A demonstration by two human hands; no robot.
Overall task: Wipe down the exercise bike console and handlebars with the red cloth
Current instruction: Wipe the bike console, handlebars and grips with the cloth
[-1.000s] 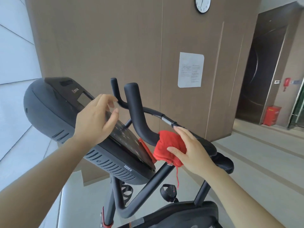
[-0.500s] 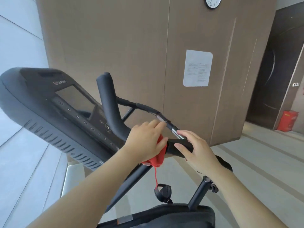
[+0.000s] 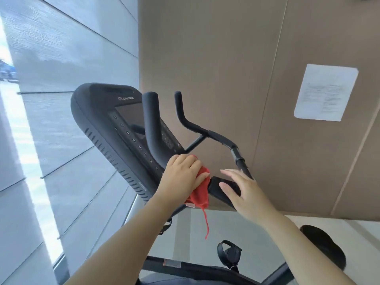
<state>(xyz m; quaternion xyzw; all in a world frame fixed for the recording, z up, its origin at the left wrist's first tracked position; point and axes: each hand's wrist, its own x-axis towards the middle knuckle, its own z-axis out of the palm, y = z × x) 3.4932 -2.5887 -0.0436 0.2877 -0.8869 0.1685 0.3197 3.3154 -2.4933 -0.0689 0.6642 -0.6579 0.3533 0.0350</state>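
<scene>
Exercise bike console, handlebars and red cloth, head view.

The black console (image 3: pixel 107 128), tilted, bore a dark screen and a row of small buttons, with vent slots along its side. The black handlebars (image 3: pixel 151 128) rose as two upturned horns beside and in front of it. The red cloth (image 3: pixel 200 194) was bunched against the bar at the console's lower corner, a loose thread hanging from it.

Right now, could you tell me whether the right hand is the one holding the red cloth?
No, the left hand presses the red cloth against the handlebar, while the right hand rests open beside it.
</scene>
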